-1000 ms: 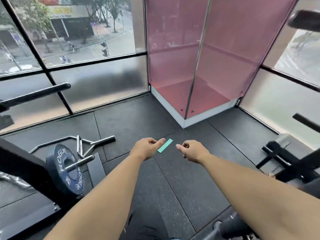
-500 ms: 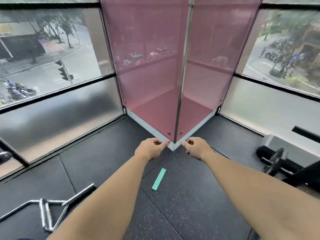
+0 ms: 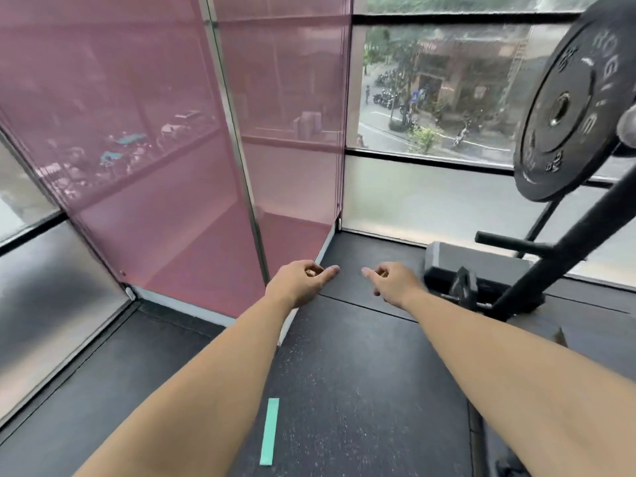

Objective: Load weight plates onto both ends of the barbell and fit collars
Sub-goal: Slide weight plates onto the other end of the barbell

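1. Our left hand (image 3: 299,282) and right hand (image 3: 392,282) reach forward, fingers curled, holding nothing.
2. The weight plate (image 3: 568,108) hangs on the rack (image 3: 557,259) at the floor's far right edge — no barbell shows.
3. We should grip its rim with both hands and slide it off level.

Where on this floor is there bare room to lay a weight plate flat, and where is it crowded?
The widest bare patch is the floor mat between the green tape strip and the black rack. A second lies left of the strip, below the pink glass booth. It is crowded at the right, around the rack's foot and the gray block beside it.
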